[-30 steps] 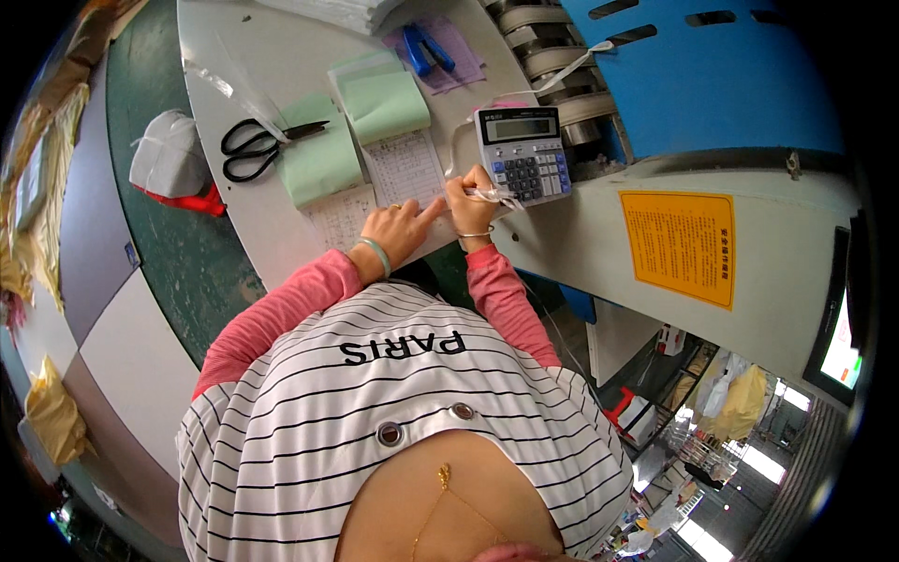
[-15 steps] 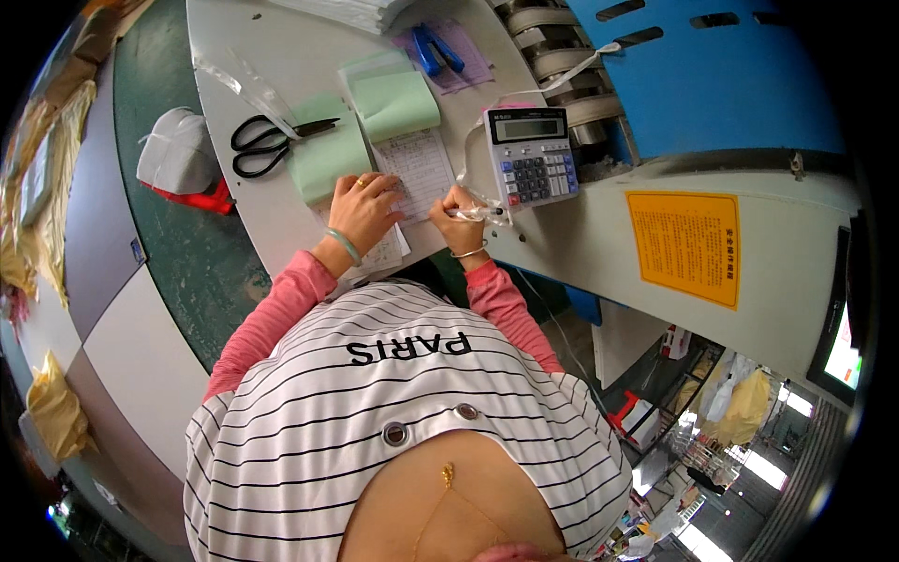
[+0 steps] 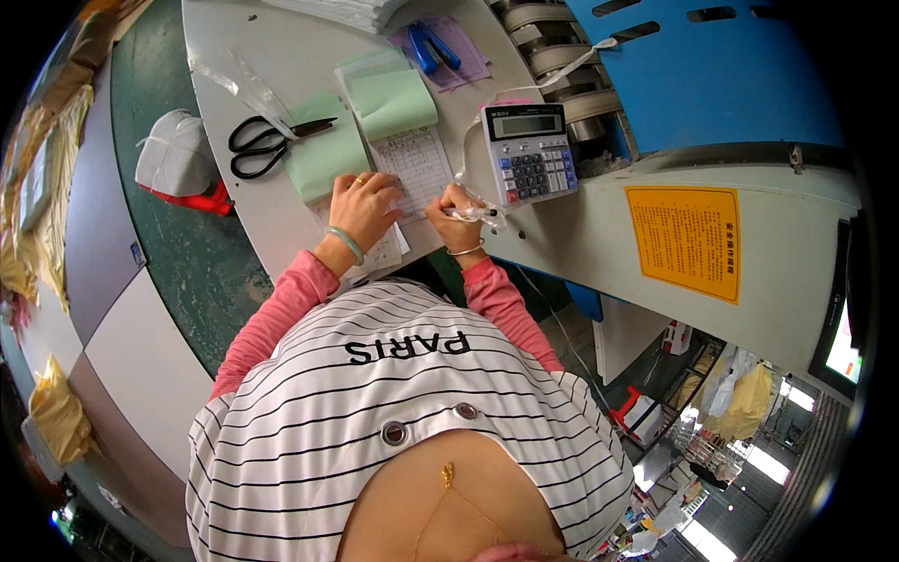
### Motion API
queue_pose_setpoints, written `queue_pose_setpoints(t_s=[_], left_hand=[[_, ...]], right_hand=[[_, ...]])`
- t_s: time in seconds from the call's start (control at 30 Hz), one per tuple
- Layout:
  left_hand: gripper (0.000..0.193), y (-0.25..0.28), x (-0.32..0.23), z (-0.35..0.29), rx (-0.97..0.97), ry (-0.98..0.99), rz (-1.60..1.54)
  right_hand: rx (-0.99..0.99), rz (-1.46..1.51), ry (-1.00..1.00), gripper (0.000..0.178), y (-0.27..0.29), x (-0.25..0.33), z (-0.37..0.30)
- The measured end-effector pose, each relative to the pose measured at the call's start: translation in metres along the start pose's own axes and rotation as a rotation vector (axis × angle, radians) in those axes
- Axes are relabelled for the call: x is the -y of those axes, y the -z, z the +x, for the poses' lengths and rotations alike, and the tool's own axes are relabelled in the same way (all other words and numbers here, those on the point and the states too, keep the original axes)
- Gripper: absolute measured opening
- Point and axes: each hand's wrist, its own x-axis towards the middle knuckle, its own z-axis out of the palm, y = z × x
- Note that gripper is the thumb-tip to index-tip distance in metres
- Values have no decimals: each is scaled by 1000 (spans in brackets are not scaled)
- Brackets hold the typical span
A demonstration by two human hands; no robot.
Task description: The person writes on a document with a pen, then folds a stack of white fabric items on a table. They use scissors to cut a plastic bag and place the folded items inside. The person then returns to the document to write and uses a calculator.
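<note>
My right hand (image 3: 453, 217) grips a pen (image 3: 476, 213) with crumpled clear plastic around it, its fingers closed over the right edge of a printed form (image 3: 417, 169). On the left side of the papers my left hand (image 3: 363, 208) lies flat, fingers stretched out, nothing held. Above the form, a light green sheet (image 3: 397, 105) is folded back. Another green pad (image 3: 328, 159) sits beyond my left fingers, with black-handled scissors (image 3: 267, 145) lying partly across it. Just right of my pen stands a grey calculator (image 3: 530, 161). The pen's writing tip is hidden.
At the back of the white table (image 3: 272, 56), a blue stapler (image 3: 433, 49) lies on purple paper (image 3: 468, 69). Clear plastic strips (image 3: 248, 92) reach the scissors. A white bundle (image 3: 176, 155) rests on something red left of the table. Blue machinery (image 3: 712, 84) stands at right.
The view has shifted very slightly. Both hands stay in nearly the same places, the pen still in my right hand.
</note>
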Motion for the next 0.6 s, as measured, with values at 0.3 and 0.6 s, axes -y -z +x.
queue_pose_setpoints(t_s=[0.3,0.6], left_hand=[[24,0,1,0,-18,-14,-24],[25,-1,1,-1,-30,-13,-36]], right_hand=[[4,21,-17,30,0,-3,-1],[19,-48,2,28,0,-7,-2]])
